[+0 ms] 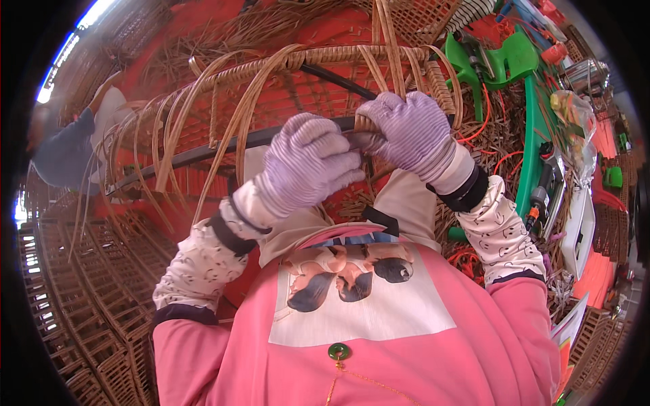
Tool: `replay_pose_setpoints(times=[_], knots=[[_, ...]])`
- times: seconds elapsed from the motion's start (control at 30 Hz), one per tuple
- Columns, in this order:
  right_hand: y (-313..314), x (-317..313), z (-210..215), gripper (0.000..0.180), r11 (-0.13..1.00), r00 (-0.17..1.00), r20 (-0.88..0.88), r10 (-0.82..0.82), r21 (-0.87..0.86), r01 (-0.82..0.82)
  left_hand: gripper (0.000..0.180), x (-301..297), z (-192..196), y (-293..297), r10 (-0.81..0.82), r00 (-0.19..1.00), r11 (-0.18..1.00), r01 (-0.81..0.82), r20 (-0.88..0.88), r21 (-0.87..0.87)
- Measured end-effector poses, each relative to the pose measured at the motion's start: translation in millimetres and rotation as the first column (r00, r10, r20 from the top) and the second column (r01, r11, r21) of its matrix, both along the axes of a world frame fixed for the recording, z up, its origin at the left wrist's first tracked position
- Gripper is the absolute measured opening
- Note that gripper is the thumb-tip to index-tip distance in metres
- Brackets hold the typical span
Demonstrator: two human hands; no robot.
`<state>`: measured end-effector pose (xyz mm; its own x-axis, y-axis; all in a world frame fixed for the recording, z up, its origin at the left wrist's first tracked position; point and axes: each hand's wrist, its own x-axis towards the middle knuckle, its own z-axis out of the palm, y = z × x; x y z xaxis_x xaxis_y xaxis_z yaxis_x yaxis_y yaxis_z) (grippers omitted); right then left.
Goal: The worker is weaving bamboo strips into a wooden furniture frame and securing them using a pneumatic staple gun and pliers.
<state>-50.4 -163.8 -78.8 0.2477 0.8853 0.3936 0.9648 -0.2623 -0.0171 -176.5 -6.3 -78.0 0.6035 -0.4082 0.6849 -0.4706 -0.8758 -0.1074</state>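
Across my lap lies a woven rattan piece with a thick wrapped rim (284, 64) and a dark bar (203, 154) along its near side. Long tan strands (247, 111) hang loosely over the rim. My left hand (308, 159), in a lavender ribbed glove, lies over the bar with its fingers curled together; what they grip is hidden. My right hand (409, 128), gloved alike, is closed on the bar where tan strand is wound around it (365, 123). The thumb of that glove is darkly stained. Both hands almost meet at this spot.
A green plastic stool (501, 61) stands at the far right, with a cordless tool and orange cord (486, 108) by it. Stacked woven racks (74, 291) fill the left. Strand scraps (223, 30) litter the red floor. Another person's blue sleeve (68, 152) shows at left.
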Motion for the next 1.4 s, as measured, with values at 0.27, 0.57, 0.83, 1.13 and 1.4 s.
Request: replay_pose_setpoints(times=[0.27, 0.57, 0.83, 1.13, 1.4], knots=[[2.3, -0.6, -12.2, 0.020, 0.995, 0.972, 0.236, -0.022, 0.101, -0.002, 0.013, 55.7, 30.4, 35.2, 0.228, 0.525, 0.937, -0.349, -0.820, 0.037], [-1.7, -7.0, -9.5, 0.031, 0.991, 0.969, 0.244, -0.047, 0.136, 0.014, 0.022, 59.8, 19.6, 41.0, -0.452, 0.458, 0.724, -0.312, -0.765, -0.615], [-4.7, -7.9, -12.4, 0.030, 0.991, 0.976, 0.212, -0.044, 0.133, 0.016, 0.023, 31.8, 26.5, 38.7, -0.315, 0.723, 0.907, 0.039, -0.614, -0.419], [-5.8, -7.2, -15.8, 0.029, 0.986, 0.984, 0.176, -0.029, 0.167, -0.001, 0.027, 21.2, 23.7, 15.2, -0.229, 0.711, 0.809, -0.240, -0.665, -0.536], [-4.7, -9.8, -11.0, 0.032, 0.980, 0.982, 0.182, -0.043, 0.199, 0.007, 0.025, 22.5, 26.5, 8.5, -0.151, 0.599, 0.814, -0.376, -0.787, -0.443]])
